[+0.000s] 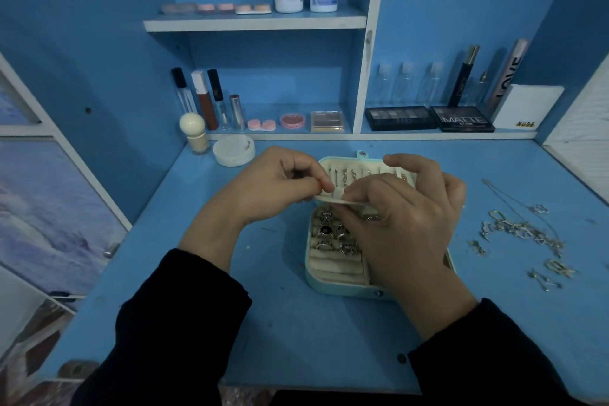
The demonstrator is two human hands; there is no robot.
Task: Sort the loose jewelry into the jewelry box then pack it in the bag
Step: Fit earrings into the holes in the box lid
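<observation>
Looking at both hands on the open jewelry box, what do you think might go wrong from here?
The left hand and right hand both pinch the cream earring panel; a slip could shake earrings loose onto the rings below. The loose jewelry lies tangled on the desk near the right sleeve, which might drag it.

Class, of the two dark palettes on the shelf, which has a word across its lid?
The right-hand palette: its lid reads MATTE, while the left palette shows rows of pans.
</observation>
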